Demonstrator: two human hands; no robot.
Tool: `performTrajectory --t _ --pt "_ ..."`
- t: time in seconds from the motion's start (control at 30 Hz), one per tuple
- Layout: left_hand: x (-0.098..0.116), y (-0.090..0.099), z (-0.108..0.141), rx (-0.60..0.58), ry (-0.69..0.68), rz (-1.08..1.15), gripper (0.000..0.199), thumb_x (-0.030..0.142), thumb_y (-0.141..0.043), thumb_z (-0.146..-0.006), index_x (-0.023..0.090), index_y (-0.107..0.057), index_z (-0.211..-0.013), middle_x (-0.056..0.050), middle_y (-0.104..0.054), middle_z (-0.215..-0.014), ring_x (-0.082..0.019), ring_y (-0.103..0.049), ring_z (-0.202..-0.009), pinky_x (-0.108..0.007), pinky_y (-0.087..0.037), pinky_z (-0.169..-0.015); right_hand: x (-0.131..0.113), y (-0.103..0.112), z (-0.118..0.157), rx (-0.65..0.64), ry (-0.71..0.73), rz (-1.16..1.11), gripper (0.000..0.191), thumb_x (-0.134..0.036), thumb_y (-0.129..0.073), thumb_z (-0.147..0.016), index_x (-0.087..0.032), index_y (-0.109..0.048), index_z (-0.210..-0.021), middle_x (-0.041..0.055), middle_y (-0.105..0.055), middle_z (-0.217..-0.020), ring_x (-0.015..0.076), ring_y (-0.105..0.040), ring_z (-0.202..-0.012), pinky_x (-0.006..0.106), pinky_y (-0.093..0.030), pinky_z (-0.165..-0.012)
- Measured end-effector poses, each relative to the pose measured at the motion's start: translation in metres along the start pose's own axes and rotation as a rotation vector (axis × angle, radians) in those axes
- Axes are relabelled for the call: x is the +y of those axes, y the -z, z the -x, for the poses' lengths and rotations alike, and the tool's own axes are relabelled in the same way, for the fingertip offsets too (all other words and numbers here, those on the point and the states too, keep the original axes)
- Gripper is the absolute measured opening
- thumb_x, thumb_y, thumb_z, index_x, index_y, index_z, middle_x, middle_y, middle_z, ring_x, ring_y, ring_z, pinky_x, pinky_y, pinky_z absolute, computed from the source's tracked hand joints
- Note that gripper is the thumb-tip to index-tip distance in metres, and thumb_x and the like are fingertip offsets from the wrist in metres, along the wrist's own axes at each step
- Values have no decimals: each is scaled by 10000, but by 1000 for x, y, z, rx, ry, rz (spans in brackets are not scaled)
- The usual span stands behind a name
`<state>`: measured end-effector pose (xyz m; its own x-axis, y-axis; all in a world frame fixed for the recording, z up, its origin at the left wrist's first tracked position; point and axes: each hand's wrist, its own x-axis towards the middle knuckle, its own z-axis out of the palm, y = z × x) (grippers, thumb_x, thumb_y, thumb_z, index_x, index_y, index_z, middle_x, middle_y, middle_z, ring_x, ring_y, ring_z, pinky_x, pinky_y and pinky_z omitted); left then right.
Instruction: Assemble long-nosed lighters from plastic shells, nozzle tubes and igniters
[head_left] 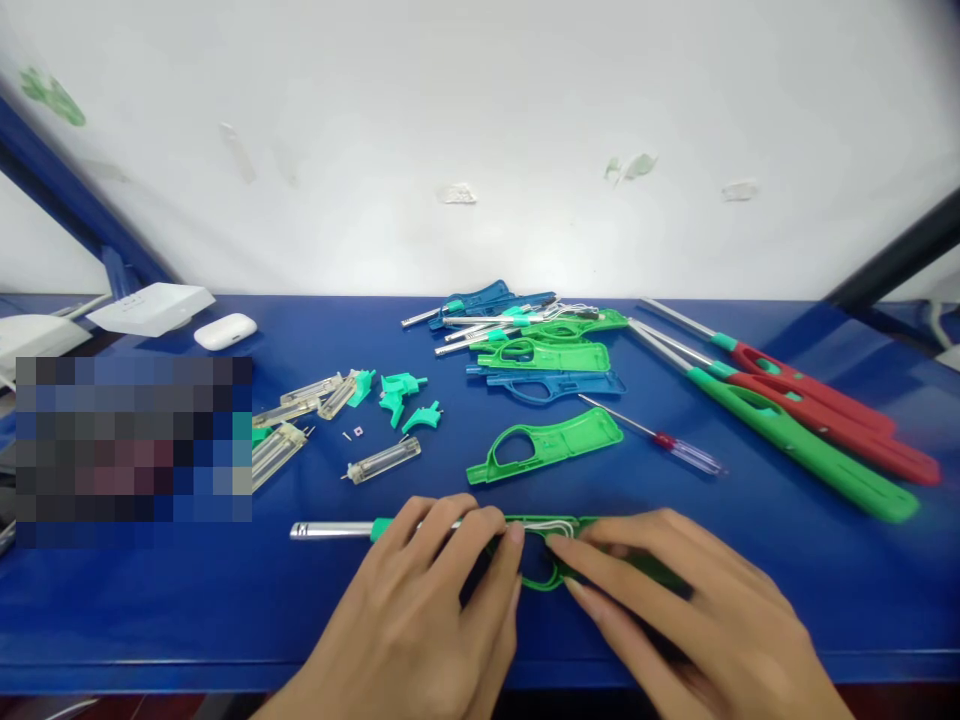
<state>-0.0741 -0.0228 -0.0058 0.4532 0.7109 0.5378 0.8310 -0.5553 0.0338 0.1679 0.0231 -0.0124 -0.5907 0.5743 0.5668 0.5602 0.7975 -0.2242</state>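
Both hands are on an opened long-nosed gas lighter lying crosswise near the table's front. My left hand (431,580) closes over its front part, where the silver metal tube (330,531) with a teal collar (381,528) sticks out to the left. My right hand (690,590) grips the back of the green half-shell (544,583), its fingers near the trigger loop. White wires (551,525) run bent along the shell between my hands. Beyond them lies a loose green half-shell (555,446). What sits under my right fingers is hidden.
Clear fuel tanks (384,460) and teal triggers (422,416) lie at left. Blue half-shells (551,385) and metal tubes are heaped behind. A screwdriver (686,452) and assembled lighters (810,440) are at right. A white earbud case (225,331) stands back left, before a white wall (510,120).
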Motion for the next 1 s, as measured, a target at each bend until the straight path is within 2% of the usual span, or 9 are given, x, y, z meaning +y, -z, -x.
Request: performTrajectory --t 0.17,0.27,0.4,0.73,1.0 --pt "-2 -3 -11 6 8 23 290 299 -644 -985 217 -760 -1238 -121 -743 -1171 -294 -696 -1141 -443 -629 -973 0 0 -4 -16 10 7 263 -336 -526 -1142 -251 -759 -1229 33 -773 -1010 181 -744 -866 331 -623 -769" --pt "-1 -3 -16 9 10 36 333 380 -663 -975 219 -753 -1252 -131 -731 -1184 -303 -689 -1151 -453 -633 -979 1 -1 -1 -43 1 5 255 -325 -546 -1133 -247 -740 -1280 42 -761 -1049 197 -735 -918 346 -621 -791" --pt "-1 -5 -19 12 12 39 348 397 -663 -973 217 -750 -1257 -133 -725 -1190 -302 -689 -1154 -454 -635 -987 1 -1 3 -48 7 1 262 -286 -544 -1132 -244 -732 -1310 46 -749 -1069 203 -717 -958 355 -608 -827" --pt "-1 -3 -20 19 12 36 345 366 -658 -974 209 -744 -1269 -131 -726 -1206 -296 -695 -1171 -440 -643 -1003 3 -7 13 -93 -13 10 314 -253 -510 -1146 -259 -668 -1418 47 -707 -1137 216 -669 -1026 403 -568 -907" --pt "1 0 -5 23 51 36 305 144 -498 -1044 149 -761 -1198 -97 -775 -1133 -259 -745 -1095 -399 -668 -920 3 -5 16 -139 -15 7 356 -206 -464 -1151 -259 -620 -1468 56 -676 -1174 204 -657 -1055 392 -573 -925"
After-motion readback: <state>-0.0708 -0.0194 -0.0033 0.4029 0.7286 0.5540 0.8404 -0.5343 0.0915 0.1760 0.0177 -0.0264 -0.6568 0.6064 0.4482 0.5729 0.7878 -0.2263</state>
